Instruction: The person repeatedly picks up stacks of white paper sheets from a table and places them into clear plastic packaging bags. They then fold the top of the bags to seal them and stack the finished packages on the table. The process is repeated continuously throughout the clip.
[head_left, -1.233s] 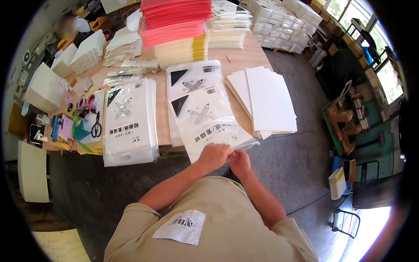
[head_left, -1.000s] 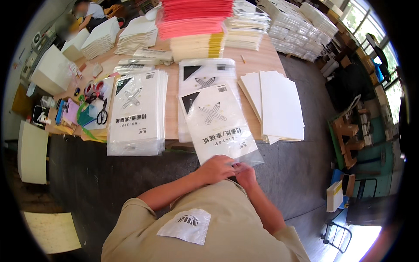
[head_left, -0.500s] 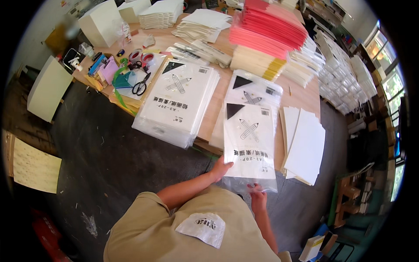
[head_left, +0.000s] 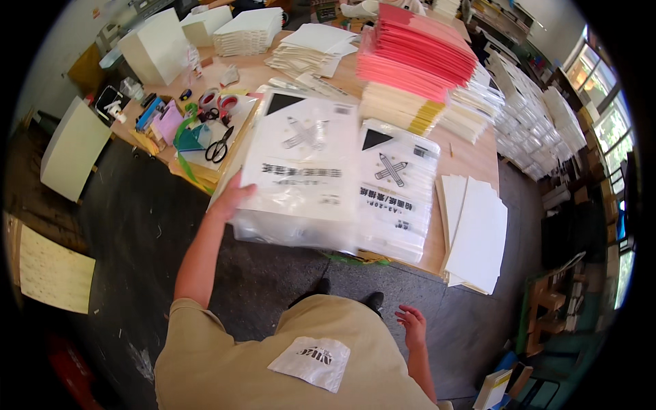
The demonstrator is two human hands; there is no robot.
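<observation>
In the head view, holds with the left hand (head_left: 236, 195), by the left edge, one white, rectangular, printed package in clear plastic (head_left: 301, 150), slightly blurred. Shows the thumb on top. Lies above the left part of the pale wooden table (head_left: 471, 158), just left of one pile of printed clear plastic sleeves (head_left: 396, 198). Points with the black-triangle corner toward far left; runs lengthwise away from the body, leaning slightly right. Leaves the right hand (head_left: 413, 328) without any object, with loosely parted fingers. Includes also one fanned stack of white sheets (head_left: 482, 232), one pair of black scissors (head_left: 217, 150).
</observation>
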